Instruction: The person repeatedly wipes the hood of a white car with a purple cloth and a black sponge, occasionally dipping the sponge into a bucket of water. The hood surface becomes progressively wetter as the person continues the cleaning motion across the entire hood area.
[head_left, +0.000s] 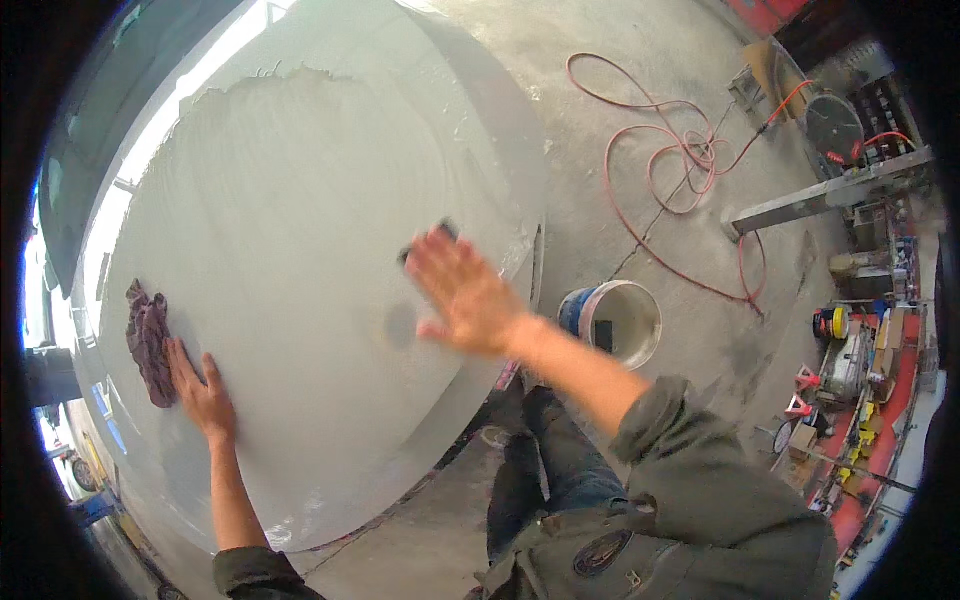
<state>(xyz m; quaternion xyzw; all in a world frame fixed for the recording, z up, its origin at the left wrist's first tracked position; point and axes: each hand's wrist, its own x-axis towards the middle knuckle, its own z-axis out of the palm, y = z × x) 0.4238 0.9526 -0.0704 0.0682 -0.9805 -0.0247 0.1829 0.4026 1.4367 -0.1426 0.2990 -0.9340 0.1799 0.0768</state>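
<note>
A broad, pale grey car panel (300, 200), wet and streaked, fills the left and middle of the head view. My right hand (465, 295) lies over a dark sanding pad (447, 230) on the panel. Only the pad's edges show past my fingers, and the hand is slightly blurred. Farther left, my left hand (205, 400) rests flat on the panel with its fingers stretched and thumb apart. Its fingertips touch the edge of a crumpled, purple-brown cloth (150, 345).
A white bucket (648, 325) with a dark block (603, 336) inside stands right of the panel. A red hose (690, 150) lies looped on the concrete floor. At the right are a metal post (830, 190) and red shelves (880, 420) crowded with tools and containers.
</note>
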